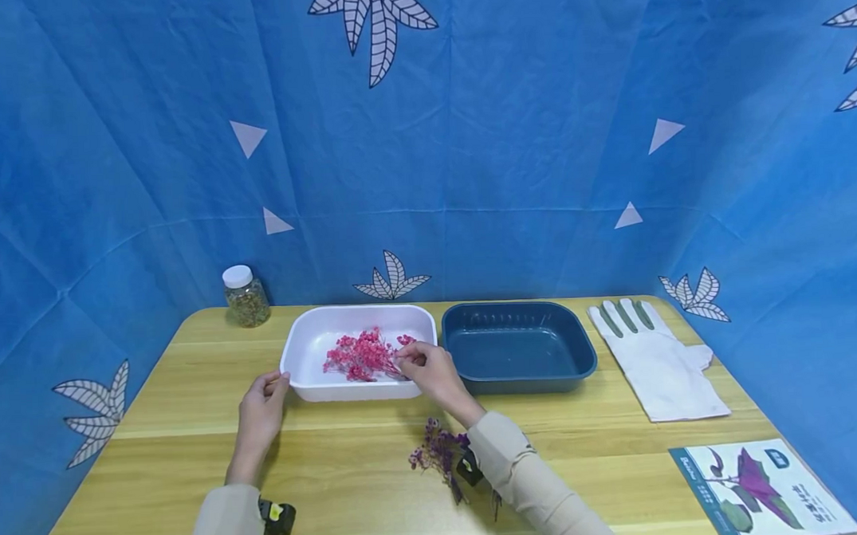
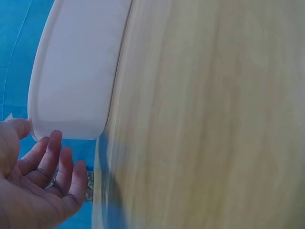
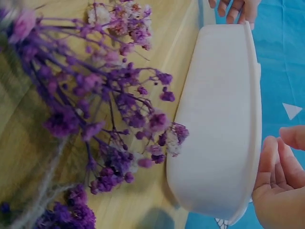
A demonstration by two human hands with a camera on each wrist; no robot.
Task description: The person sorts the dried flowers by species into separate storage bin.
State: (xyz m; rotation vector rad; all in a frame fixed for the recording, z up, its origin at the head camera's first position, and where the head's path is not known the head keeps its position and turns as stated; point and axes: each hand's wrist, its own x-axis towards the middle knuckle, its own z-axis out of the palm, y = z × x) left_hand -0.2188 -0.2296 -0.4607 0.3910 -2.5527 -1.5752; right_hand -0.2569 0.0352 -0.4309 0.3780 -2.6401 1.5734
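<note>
A white plastic basin (image 1: 355, 392) holds a bunch of pink dried flowers (image 1: 360, 354). At its left end, my left hand (image 1: 261, 410) grips the rim between thumb and bent fingers; in the left wrist view, the fingertips meet the outer wall. My right hand (image 1: 433, 373) reaches over the basin's right front rim and pinches the pink flowers near their stems. The right wrist view hides those fingertips' contact behind the basin wall. Purple dried flowers (image 3: 119, 100) lie on the table under my right forearm, tied with pale string.
A dark blue basin (image 1: 520, 385) stands just right of the white one. Further right are a white glove (image 1: 663, 369) with green finger stripes and a printed packet (image 1: 764, 488). At the back left stands a white-lidded jar (image 1: 247, 301). Blue cloth (image 1: 424, 156) hangs behind the table.
</note>
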